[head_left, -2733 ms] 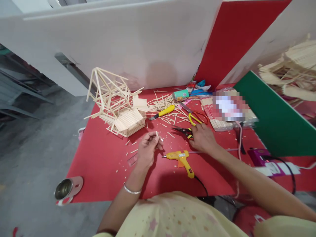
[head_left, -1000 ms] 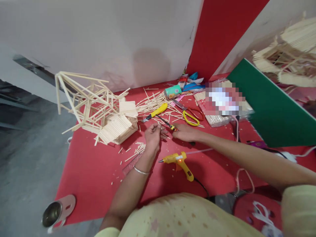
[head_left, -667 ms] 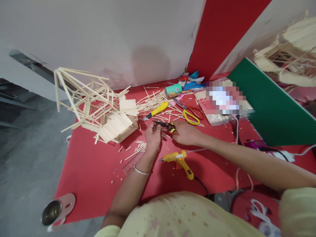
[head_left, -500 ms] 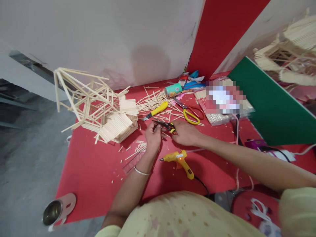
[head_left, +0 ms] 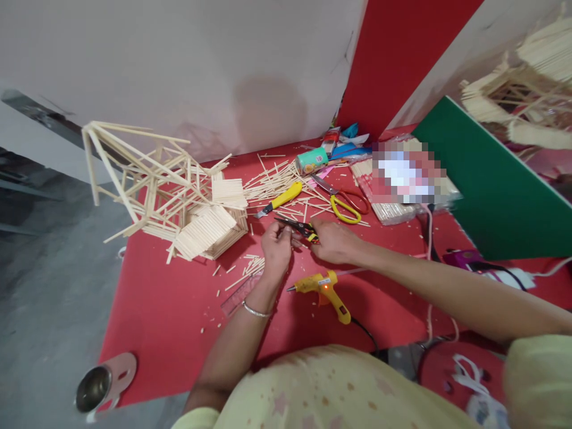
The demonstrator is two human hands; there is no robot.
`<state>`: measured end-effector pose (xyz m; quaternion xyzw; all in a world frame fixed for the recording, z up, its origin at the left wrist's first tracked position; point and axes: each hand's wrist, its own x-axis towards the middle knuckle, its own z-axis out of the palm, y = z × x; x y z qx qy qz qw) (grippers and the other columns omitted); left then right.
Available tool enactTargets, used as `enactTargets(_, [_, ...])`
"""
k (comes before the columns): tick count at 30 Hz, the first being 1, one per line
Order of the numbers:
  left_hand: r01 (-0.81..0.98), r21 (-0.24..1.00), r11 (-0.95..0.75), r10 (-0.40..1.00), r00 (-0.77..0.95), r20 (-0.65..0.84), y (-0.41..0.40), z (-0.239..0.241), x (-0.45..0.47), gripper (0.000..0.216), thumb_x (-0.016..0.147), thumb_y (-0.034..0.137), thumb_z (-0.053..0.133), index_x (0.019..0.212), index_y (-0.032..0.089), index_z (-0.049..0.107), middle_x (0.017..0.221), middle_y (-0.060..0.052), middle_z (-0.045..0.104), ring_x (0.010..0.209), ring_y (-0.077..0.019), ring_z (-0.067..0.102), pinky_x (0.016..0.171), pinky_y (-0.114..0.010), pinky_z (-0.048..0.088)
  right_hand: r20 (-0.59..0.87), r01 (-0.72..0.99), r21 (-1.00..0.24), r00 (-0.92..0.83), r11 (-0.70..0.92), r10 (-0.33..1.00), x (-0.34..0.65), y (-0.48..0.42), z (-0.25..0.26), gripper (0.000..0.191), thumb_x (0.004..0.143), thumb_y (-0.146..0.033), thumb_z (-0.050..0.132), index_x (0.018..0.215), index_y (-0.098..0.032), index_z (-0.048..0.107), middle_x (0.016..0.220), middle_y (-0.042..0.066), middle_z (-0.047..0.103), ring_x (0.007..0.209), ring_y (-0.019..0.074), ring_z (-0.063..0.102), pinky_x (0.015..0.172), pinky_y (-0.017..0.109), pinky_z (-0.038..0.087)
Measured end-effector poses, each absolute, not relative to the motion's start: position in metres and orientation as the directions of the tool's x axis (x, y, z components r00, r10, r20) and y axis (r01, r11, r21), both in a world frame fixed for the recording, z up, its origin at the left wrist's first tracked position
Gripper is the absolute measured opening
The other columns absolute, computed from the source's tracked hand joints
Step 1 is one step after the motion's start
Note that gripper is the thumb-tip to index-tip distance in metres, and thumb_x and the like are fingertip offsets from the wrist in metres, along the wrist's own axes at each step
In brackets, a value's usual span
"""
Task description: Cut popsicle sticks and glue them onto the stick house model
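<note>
My right hand (head_left: 333,240) is closed around the black-and-yellow handles of small dark-bladed scissors (head_left: 292,224), which point left. Close under the blades, my left hand (head_left: 277,244) has its fingers pinched together; whatever sits between them is too small to make out. A yellow glue gun (head_left: 324,287) with a lit orange light lies just below my hands. Above them is a yellow utility knife (head_left: 286,196). Larger scissors with red and yellow handles (head_left: 346,210) rest beyond my right hand. On the left stands a structure of thin wooden sticks (head_left: 203,229).
Loose sticks (head_left: 272,179) spread behind the knife, near a green can (head_left: 311,161). Short cut sticks (head_left: 254,266) and a clear ruler (head_left: 241,296) lie by my left forearm. A steel mug (head_left: 96,384) is at the front left corner, a green board (head_left: 487,196) at right.
The view has shifted slightly. Both hands and the small scissors hold nearly the same position, and nothing on the table has visibly moved.
</note>
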<state>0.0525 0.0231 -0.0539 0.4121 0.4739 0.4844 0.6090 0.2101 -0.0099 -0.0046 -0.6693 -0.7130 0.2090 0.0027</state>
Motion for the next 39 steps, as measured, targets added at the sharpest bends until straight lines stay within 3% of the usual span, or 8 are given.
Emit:
enactTargets(12, [-0.323,0.897,0.302,0.953,0.067,-0.297,0.021,-0.044,0.054,0.036,0.071,0.042,0.080,0.087,0.014,0.063,0.073,-0.003,0.068,0.051,-0.0122,0.064,0.040,-0.019,0.045,-0.291,0.989,-0.134,0.020,-0.062,0.957,0.220,-0.007,-0.015,0.041,0.085,-0.042,0.056,0.116,-0.015,0.059,0.108,0.018,0.071,0.097,0.0321,0.068,0.073,0.035,0.044])
enactTargets(18, [-0.366,0.886,0.284,0.959,0.118,-0.258,0.010,-0.029,0.045,0.034,0.073,0.040,0.079,0.091,0.015,0.063,0.079,-0.002,0.069,0.051,-0.0095,0.061,0.040,-0.018,0.044,-0.136,0.998,0.007,0.070,-0.069,0.988,0.227,-0.017,-0.026,0.068,0.084,-0.064,0.057,0.132,-0.015,0.053,0.120,0.021,0.063,0.112,0.0370,0.057,0.092,0.046,0.041])
enactTargets(22, [-0.377,0.881,0.286,0.958,0.139,-0.251,0.004,-0.019,0.036,0.035,0.071,0.039,0.081,0.090,0.016,0.063,0.081,-0.003,0.070,0.052,-0.0087,0.061,0.039,-0.016,0.041,-0.102,0.999,0.004,0.054,-0.053,0.993,0.229,-0.025,-0.030,0.081,0.080,-0.068,0.062,0.140,-0.016,0.050,0.123,0.022,0.061,0.114,0.0386,0.055,0.094,0.048,0.040])
enactTargets(25, [-0.385,0.886,0.259,0.965,0.131,-0.225,0.000,-0.014,0.029,0.034,0.072,0.040,0.081,0.089,0.016,0.063,0.080,-0.002,0.069,0.055,-0.0095,0.061,0.041,-0.017,0.042,0.012,0.994,-0.110,-0.017,0.019,1.000,0.226,-0.032,-0.021,0.069,0.082,-0.061,0.065,0.136,-0.018,0.056,0.132,0.019,0.059,0.118,0.0379,0.053,0.099,0.049,0.038])
enactTargets(28, [-0.345,0.912,0.224,0.973,0.132,-0.189,-0.006,-0.012,0.024,0.031,0.076,0.039,0.079,0.092,0.016,0.065,0.073,-0.001,0.067,0.056,-0.0103,0.061,0.044,-0.019,0.045,0.195,0.889,-0.424,-0.100,0.175,0.976,0.213,-0.038,-0.001,0.045,0.093,-0.048,0.057,0.129,-0.021,0.063,0.126,0.012,0.066,0.114,0.0280,0.058,0.099,0.041,0.042])
enactTargets(32, [-0.237,0.956,0.175,0.960,0.255,-0.113,-0.018,-0.009,0.018,0.029,0.080,0.038,0.075,0.097,0.016,0.068,0.064,0.001,0.064,0.049,-0.0087,0.055,0.046,-0.020,0.044,0.255,0.580,-0.780,-0.053,0.237,0.966,0.186,-0.040,0.021,0.033,0.089,-0.048,0.065,0.107,-0.021,0.073,0.099,0.005,0.074,0.087,0.0177,0.065,0.078,0.029,0.049])
enactTargets(36, [-0.214,0.950,0.227,0.923,0.357,-0.140,-0.027,-0.006,0.014,0.027,0.079,0.037,0.077,0.092,0.015,0.070,0.063,0.001,0.062,0.045,-0.0068,0.049,0.044,-0.020,0.040,0.185,0.463,-0.860,-0.104,0.212,0.977,0.180,-0.036,0.022,0.039,0.092,-0.053,0.058,0.087,-0.019,0.076,0.078,0.001,0.071,0.073,0.0138,0.063,0.068,0.024,0.045])
enactTargets(39, [-0.298,0.905,0.304,0.918,0.345,-0.195,-0.028,-0.003,0.014,0.030,0.074,0.037,0.081,0.090,0.014,0.069,0.068,0.000,0.063,0.050,-0.0079,0.052,0.042,-0.019,0.039,0.029,0.697,-0.710,-0.108,0.096,0.994,0.202,-0.025,0.016,0.053,0.101,-0.055,0.038,0.089,-0.019,0.075,0.080,0.002,0.072,0.074,0.0138,0.063,0.069,0.023,0.044])
